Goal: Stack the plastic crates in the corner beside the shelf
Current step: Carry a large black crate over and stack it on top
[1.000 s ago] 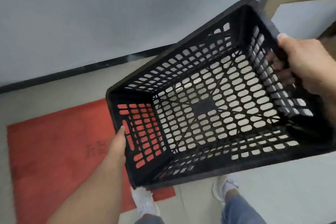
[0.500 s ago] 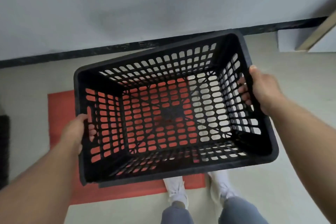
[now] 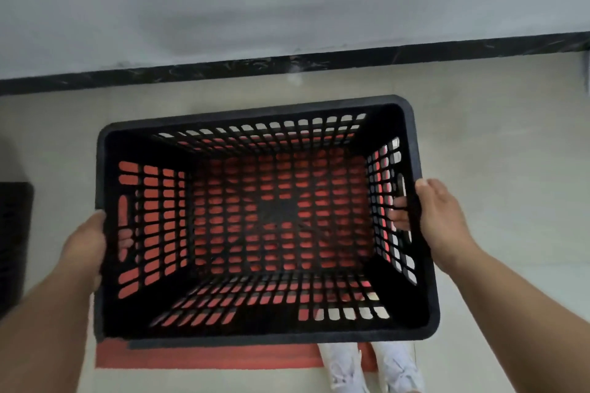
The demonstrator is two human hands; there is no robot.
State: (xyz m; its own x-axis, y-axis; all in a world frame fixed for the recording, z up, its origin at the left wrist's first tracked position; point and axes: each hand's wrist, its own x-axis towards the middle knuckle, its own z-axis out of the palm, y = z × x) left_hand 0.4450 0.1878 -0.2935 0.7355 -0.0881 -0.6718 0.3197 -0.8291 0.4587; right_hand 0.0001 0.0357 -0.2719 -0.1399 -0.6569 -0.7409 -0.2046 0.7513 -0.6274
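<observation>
I hold a black perforated plastic crate level in front of me, its open top facing up. My left hand grips its left end wall, fingers showing through the slots. My right hand grips the right end wall at the handle slot, fingertips inside. The crate hangs over a red floor mat, whose colour shows through the holes. A dark object, maybe another crate, sits at the far left edge, mostly cut off.
A grey wall with a black skirting board runs across just beyond the crate. Pale floor tiles spread to the right. My white shoes stand under the crate's near right corner.
The crate went from steeply tilted at the right to level and centred over the red mat. Both hands now hold its end walls, and the view has swung left along the wall.
</observation>
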